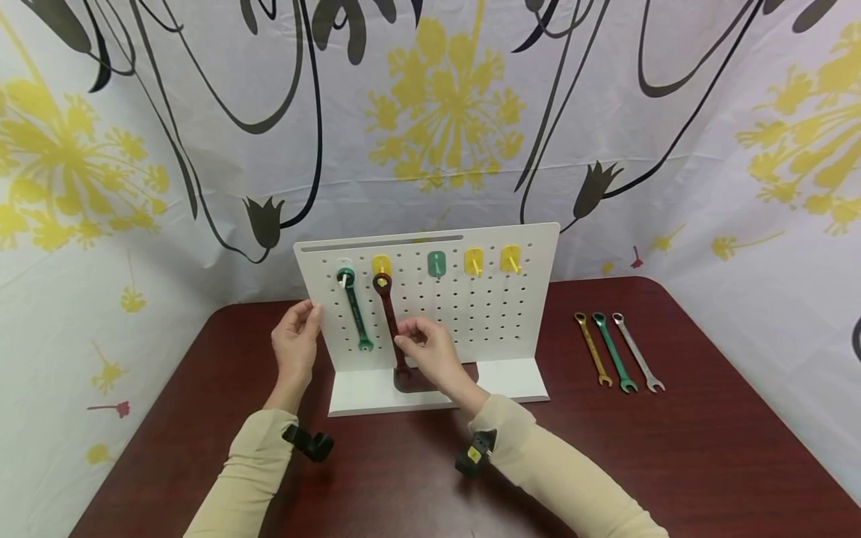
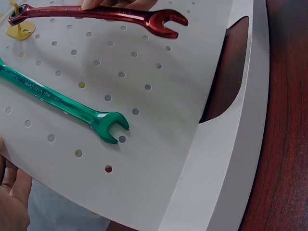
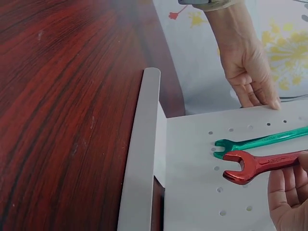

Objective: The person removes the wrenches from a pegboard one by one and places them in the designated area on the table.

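Observation:
My left hand (image 1: 294,347) grips the left edge of a white pegboard (image 1: 494,321), fingers reaching behind it. With my right hand (image 1: 436,357) I pinch the shaft of a red combination wrench (image 1: 389,310). The ring end of that wrench is at the yellow hook (image 1: 381,264), and its open jaw points down, tilted off the board in the left wrist view. To its left, a green wrench (image 1: 356,310) hangs by its ring from a white hook (image 1: 344,279).
Further right on the board are a green hook (image 1: 436,264) and two yellow hooks, one of them (image 1: 474,261) near the middle. A gold wrench (image 1: 593,349), another green wrench (image 1: 614,353) and a silver wrench (image 1: 638,352) lie on the dark red table (image 1: 699,448). Behind hangs a patterned curtain (image 1: 430,202).

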Motion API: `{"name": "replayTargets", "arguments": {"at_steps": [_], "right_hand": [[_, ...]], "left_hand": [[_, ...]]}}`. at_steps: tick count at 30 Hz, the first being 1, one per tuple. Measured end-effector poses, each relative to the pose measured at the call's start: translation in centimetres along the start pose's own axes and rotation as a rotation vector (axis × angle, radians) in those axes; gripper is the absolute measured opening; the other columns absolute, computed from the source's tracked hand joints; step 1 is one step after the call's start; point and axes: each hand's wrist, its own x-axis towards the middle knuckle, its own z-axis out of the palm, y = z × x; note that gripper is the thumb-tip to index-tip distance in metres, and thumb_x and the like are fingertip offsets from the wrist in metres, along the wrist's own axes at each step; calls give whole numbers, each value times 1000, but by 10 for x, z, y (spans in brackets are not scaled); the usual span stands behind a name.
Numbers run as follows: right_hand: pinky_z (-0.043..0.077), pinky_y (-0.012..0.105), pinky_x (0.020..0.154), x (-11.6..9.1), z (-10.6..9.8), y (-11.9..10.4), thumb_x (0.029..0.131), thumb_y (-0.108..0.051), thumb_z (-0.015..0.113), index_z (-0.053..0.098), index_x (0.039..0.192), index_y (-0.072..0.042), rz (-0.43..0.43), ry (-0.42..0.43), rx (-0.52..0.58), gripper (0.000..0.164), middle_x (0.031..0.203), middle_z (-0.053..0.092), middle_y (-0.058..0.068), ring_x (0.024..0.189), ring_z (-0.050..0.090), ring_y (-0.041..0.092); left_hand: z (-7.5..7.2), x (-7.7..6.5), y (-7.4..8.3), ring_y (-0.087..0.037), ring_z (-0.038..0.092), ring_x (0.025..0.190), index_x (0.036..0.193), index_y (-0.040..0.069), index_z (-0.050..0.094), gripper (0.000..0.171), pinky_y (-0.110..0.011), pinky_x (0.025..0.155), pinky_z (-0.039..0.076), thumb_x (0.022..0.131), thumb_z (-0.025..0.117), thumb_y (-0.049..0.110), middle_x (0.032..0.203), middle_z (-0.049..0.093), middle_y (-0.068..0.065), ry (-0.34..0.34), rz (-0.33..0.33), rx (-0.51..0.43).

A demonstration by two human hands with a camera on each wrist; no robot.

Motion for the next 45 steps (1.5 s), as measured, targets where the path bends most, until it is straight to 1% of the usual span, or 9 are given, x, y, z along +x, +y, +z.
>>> {"name": "replayTargets", "arguments": {"at_steps": [8,13,20,26,30,37,41,45], "right_hand": [[50,18,62,-5,-6,-4,85,-1,65,65,93,0,27,-42,26,7,83,63,10,73,56,10],[48,18,62,-6,-8,-4,85,-1,65,65,93,0,35,-58,36,8,82,64,9,72,55,10],[46,19,63,-9,-12,-8,86,-2,65,66,94,-1,63,-80,32,8,83,64,8,73,55,11],[47,19,62,-12,-14,-12,85,-1,65,65,94,-1,88,-87,36,8,84,64,8,73,55,11],[47,19,61,-14,-15,-14,85,-1,65,65,93,-1,84,-84,37,8,83,64,9,72,55,11],[47,19,62,-18,-17,-15,85,-2,66,65,94,0,37,-94,15,9,86,66,13,73,54,12],[48,19,63,-18,-19,-15,85,-2,66,66,94,-1,38,-108,23,8,85,66,11,73,55,13],[48,20,63,-19,-21,-17,86,-2,65,65,95,-1,64,-131,40,9,86,65,11,73,54,13]], "left_hand": [[-1,-1,0,1,56,79,109,-1,63,26,-8,71,49,90,64,16,87,60,15,-1,-5,-8],[-1,-2,-1,1,56,78,109,1,64,26,-8,71,49,90,64,18,88,61,14,-4,-9,-7],[-1,-2,-1,1,56,78,109,1,64,24,-7,70,49,91,63,17,85,60,20,-6,-18,-3],[-1,-2,-1,0,55,78,109,1,64,24,-7,71,49,91,64,16,84,59,20,-8,-19,-3],[-1,-2,-1,1,55,78,108,0,64,23,-7,71,49,91,63,15,84,59,20,-6,-15,-4],[0,-1,-1,0,54,77,107,0,64,24,-7,70,49,90,64,17,83,58,20,-4,-10,-8],[1,0,0,0,54,77,108,0,64,25,-7,70,49,90,64,18,83,58,20,-5,-6,-8],[1,0,0,0,55,77,107,-1,64,24,-8,70,49,91,63,16,83,59,20,2,0,-17]]}}
